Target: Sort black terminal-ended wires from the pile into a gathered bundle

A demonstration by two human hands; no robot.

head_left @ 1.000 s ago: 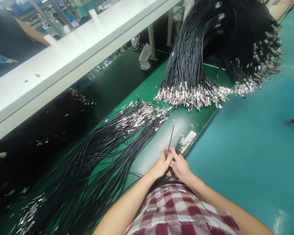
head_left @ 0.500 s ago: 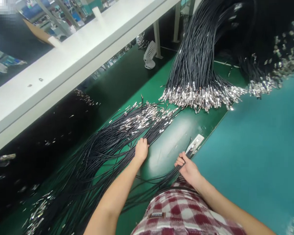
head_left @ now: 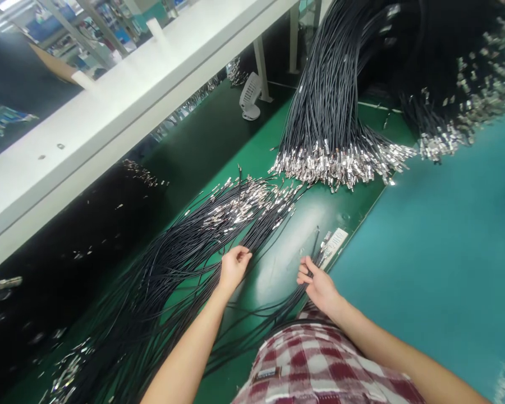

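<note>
Head view. My left hand is resting at lower centre of the frame, its fingers curled closed on a few strands at the near edge of the loose cable spread, which is fanning from the centre of the frame down to the lower left across the green mat. My right hand is sitting just right of it, fingers pinched shut around a small cable bunch whose metal tips are pointing up toward a white label at the mat's edge; the bunch's tails are trailing down toward my checked shirt. The silver terminals of the spread are lying just above my left hand. A large hanging bundle is draping down in the upper middle, its terminal ends splaying on the mat, and a second bundle is occupying the upper right. A white shelf rail is crossing the upper left, with a small white fan beyond it.

Risks, as I judge them: the strands under my left fingers are lying crossed over their neighbours, so lifting could be dragging extra cables along or snagging terminals; the pinched bunch could be slipping unevenly, since its tails are lying slack and tangled near my shirt.
</note>
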